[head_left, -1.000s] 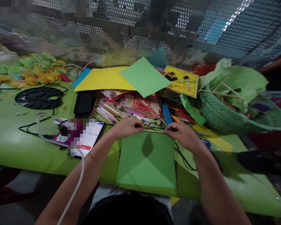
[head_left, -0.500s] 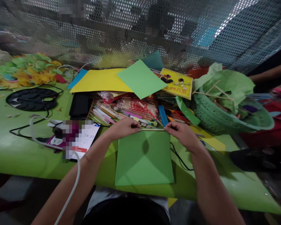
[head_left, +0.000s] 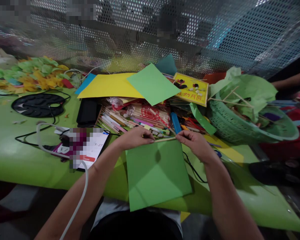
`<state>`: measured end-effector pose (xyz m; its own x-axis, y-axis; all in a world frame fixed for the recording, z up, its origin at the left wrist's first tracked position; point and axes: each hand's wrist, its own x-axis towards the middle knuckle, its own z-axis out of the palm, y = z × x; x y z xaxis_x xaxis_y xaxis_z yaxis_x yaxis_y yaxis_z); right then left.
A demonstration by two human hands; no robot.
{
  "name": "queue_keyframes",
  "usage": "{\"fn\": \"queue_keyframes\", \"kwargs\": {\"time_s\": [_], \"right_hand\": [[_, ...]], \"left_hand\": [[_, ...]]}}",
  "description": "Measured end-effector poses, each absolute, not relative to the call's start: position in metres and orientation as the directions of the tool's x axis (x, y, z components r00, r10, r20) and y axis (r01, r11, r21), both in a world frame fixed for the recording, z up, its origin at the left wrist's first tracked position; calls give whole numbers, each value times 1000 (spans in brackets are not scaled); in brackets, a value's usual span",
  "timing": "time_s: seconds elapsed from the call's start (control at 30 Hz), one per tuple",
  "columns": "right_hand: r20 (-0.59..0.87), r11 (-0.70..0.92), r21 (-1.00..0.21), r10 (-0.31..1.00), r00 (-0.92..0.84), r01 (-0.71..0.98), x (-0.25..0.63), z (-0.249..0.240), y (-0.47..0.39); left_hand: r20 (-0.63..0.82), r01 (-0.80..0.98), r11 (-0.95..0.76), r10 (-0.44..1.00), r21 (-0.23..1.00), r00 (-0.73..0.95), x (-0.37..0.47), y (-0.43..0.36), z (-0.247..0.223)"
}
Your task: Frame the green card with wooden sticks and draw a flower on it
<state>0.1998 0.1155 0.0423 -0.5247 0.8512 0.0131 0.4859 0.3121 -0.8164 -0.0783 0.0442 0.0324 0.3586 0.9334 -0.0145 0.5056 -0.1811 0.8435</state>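
A thin pale wooden stick [head_left: 165,139] lies along the far edge of a green sheet of paper [head_left: 155,180]. My left hand [head_left: 137,137] pinches the stick's left end between thumb and fingers, at the sheet's far edge. At the other end, my right hand [head_left: 193,142] has its thumb and fingers closed on the stick near the sheet's far right corner. The sheet is slightly turned, its lower left corner closest to me, over the table's front edge. Whether the paper is also caught in the fingers, I cannot tell.
Behind the hands lie several markers and sticks [head_left: 115,121], under a yellow sheet [head_left: 110,86] and a light green square [head_left: 152,85]. A green basket [head_left: 247,120] stands right. Left are a phone [head_left: 97,146], a white cable [head_left: 83,186] and a black palette-shaped object [head_left: 37,105].
The stick and green sheet have turned a little, the right end now farther from me than the left. The sheet's near edge has come closer to me. Both hands keep their pinch.
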Motion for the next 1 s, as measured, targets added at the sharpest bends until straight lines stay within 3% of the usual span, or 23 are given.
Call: {"fn": "queue_keyframes", "kwargs": {"time_s": [0.4, 0.73, 0.8, 0.9, 1.0], "right_hand": [[-20, 267, -851, 845, -535, 453, 195, 43, 111], [-23, 173, -902, 895, -446, 395, 213, 39, 101], [96, 296, -849, 901, -424, 438, 223, 34, 94], [318, 523, -661, 845, -430, 538, 237, 26, 78], [420, 637, -502, 771, -479, 585, 242, 21, 55]], "left_hand": [[-17, 485, -193, 919, 853, 395, -74, 45, 27], [47, 400, -125, 979, 908, 199, -82, 23, 39], [17, 368, -75, 987, 927, 159, -81, 5, 37], [-65, 321, 41, 996, 946, 64, -81, -32, 26], [-146, 374, 162, 987, 913, -73, -82, -70, 10]]}}
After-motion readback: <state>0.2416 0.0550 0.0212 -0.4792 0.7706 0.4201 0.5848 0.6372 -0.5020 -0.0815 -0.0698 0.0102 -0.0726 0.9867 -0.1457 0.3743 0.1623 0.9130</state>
